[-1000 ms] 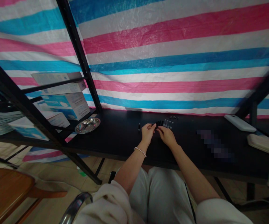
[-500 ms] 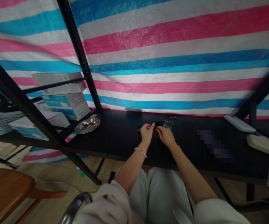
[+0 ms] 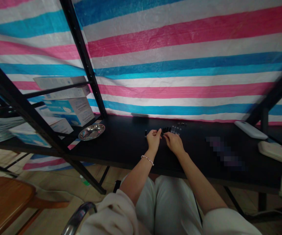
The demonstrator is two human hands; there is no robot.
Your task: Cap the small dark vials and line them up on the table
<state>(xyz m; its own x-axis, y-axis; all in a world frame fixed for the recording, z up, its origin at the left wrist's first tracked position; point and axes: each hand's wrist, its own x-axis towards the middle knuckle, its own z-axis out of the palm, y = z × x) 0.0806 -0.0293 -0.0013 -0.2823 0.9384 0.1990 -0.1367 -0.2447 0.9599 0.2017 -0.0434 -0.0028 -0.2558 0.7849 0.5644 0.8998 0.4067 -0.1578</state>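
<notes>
My left hand point(image 3: 153, 139), with a beaded bracelet at its wrist, is closed in a pinch above the black table. Close beside it, my right hand point(image 3: 175, 142) has its fingertips pressed together, pointing toward the left one. Something small and dark seems to lie between the fingertips, too small to name. Just behind the hands is a row of several small black pieces point(image 3: 166, 129), partly hidden by my fingers. Several clear, greyish small tubes point(image 3: 176, 130) continue this row to the right. One small dark cylinder point(image 3: 145, 133) stands apart, left of my left hand.
A shiny metal dish point(image 3: 92, 132) sits at the left, near stacked cardboard boxes point(image 3: 69, 109) and a black rack post point(image 3: 87, 58). Tiny loose parts point(image 3: 182, 124) lie behind the row. A white elongated case point(image 3: 250, 129) and a corded pale device point(image 3: 275, 152) are on the right.
Both hands stay in nearly the same place, with only a slight shift at the fingertips. The things on the table have not visibly moved.
</notes>
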